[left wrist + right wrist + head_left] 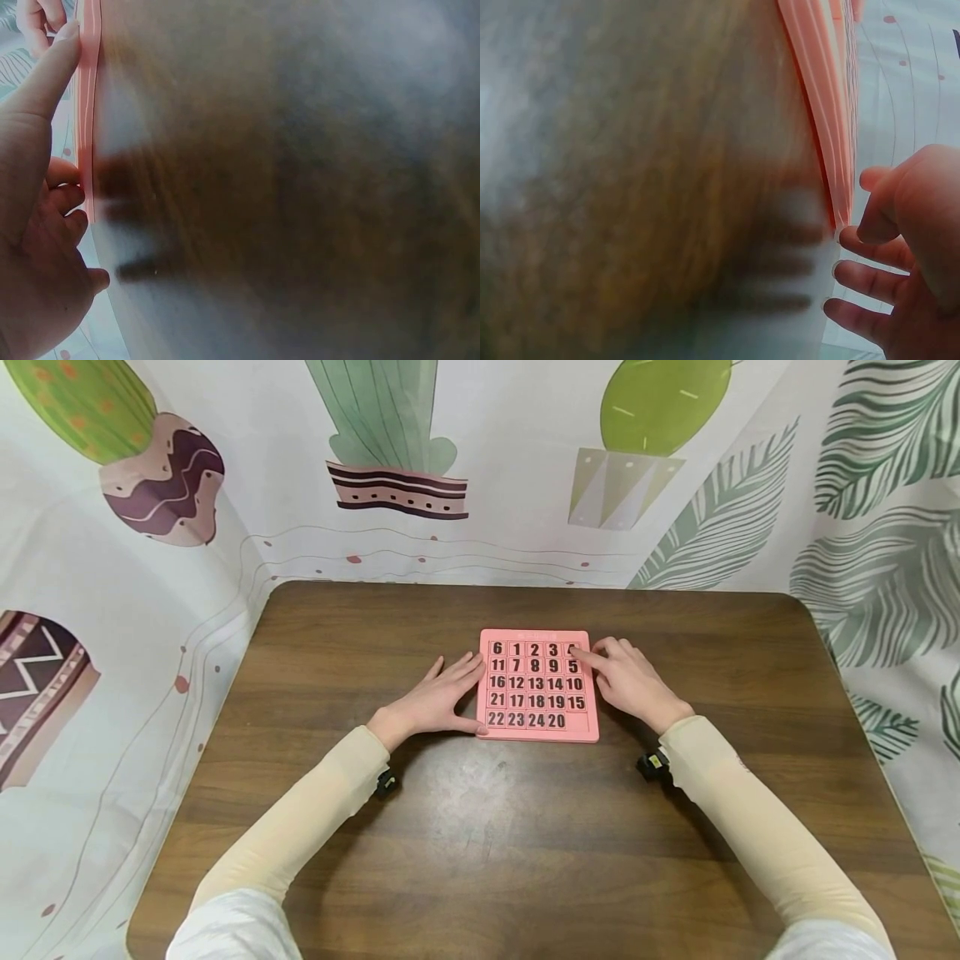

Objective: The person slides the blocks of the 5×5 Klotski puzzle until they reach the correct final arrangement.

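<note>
A pink sliding number puzzle (538,737) lies flat on the brown wooden table, black numbers on its square tiles. Its bottom-right cell (580,723) holds no tile. My left hand (438,699) rests at the puzzle's left side, fingers spread, thumb at the lower-left corner. In the left wrist view, the thumb (46,79) touches the pink edge (88,112). With its index finger, my right hand (628,675) touches the tile numbered 4 at the top right. The right wrist view shows the other fingers (866,279) beside the board's edge (821,97).
The wooden table (465,860) extends around the puzzle, with a rounded far edge. Behind it hangs a white cloth (517,460) printed with cacti and leaves. A small dark device (654,765) sits at the right wrist, another (386,783) at the left.
</note>
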Tool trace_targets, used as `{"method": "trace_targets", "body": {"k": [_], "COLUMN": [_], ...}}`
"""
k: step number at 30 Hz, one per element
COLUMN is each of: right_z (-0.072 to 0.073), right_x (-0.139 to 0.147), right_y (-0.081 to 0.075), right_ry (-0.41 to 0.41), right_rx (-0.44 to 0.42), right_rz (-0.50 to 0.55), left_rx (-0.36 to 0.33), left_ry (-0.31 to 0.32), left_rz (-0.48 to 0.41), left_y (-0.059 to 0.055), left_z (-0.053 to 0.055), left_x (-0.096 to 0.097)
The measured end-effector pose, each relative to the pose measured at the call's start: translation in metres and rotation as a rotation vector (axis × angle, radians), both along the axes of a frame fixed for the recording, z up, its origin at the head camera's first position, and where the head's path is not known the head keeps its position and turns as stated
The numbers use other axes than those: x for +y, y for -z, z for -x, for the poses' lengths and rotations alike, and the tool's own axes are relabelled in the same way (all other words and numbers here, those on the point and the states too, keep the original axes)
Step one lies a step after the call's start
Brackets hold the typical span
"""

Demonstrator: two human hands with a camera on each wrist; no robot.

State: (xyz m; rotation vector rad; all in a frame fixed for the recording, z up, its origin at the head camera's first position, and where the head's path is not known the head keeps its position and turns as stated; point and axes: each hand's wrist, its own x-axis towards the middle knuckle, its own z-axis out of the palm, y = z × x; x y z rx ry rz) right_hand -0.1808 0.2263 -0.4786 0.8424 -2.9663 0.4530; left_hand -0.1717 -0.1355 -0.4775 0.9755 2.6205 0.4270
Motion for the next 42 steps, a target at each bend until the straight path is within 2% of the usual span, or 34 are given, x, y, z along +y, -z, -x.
{"method": "trace_targets", "body": {"k": [10, 16, 22, 29, 34, 42], "right_z": [-0.004, -0.013, -0.028, -0.051, -0.067, -0.084], "right_x": [-0.009, -0.018, -0.027, -0.034, -0.045, -0.07], "right_y": [-0.004, -0.01, -0.014, -0.01, -0.011, -0.006], "right_ry": [-0.03, -0.097, -0.165, -0.224, -0.296, -0.379], "right_rx": [0.033, 0.043, 0.072, 0.109, 0.13, 0.175], "right_rz": [0.019, 0.057, 0.077, 0.098, 0.09, -0.019], "left_rx": [-0.001, 0.009, 0.007, 0.004, -0.009, -0.014], "left_ry": [-0.004, 0.01, 0.02, 0.026, 0.023, 0.014], "left_rz": [0.007, 0.007, 0.011, 0.001, -0.006, -0.012], "left_y": [0.001, 0.0, 0.003, 0.005, 0.004, 0.004], "left_z": [0.0, 0.001, 0.002, 0.003, 0.003, 0.002], "left_x": [0.001, 0.001, 0.0, -0.002, -0.003, -0.002]}}
